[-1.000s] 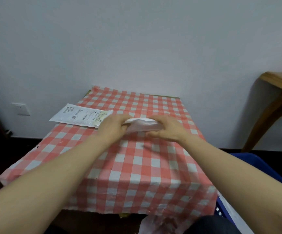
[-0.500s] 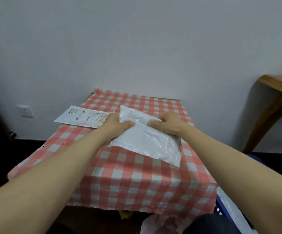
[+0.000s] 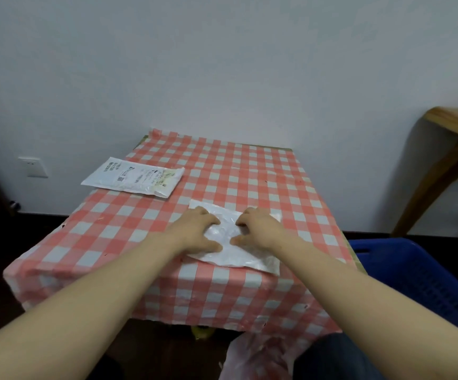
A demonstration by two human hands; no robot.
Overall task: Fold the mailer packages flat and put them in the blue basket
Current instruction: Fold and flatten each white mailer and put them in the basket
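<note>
1. While both hands press down on it, a white mailer (image 3: 233,249) lies flat near the front right of the checked tablecloth (image 3: 129,231), its near edge close to where the cloth drops over the table.
2. On the mailer's left part rests the left hand (image 3: 195,231), fingers spread and laid out flat, pinching nothing.
3. Mirroring it on the right part, the right hand (image 3: 258,231) has its fingers somewhat bent with the tips on the plastic; it looks like a press, not a grip.
4. From where I stand this mailer looks to be mid-flattening. I cannot tell whether it is already doubled over or only being smoothed out, since the hands cover its middle.
5. A second mailer (image 3: 133,178), printed with labels, lies untouched at the far left of the table, well apart from the hands, and partly overhangs that edge.
6. To the right of the table and lower down stands the blue basket (image 3: 414,272). The visible part of it holds no mailer that I can make out.
7. By my reckoning the job is in its early part: this mailer has yet to go into the basket, and the printed one has yet to be folded and moved too.
</note>
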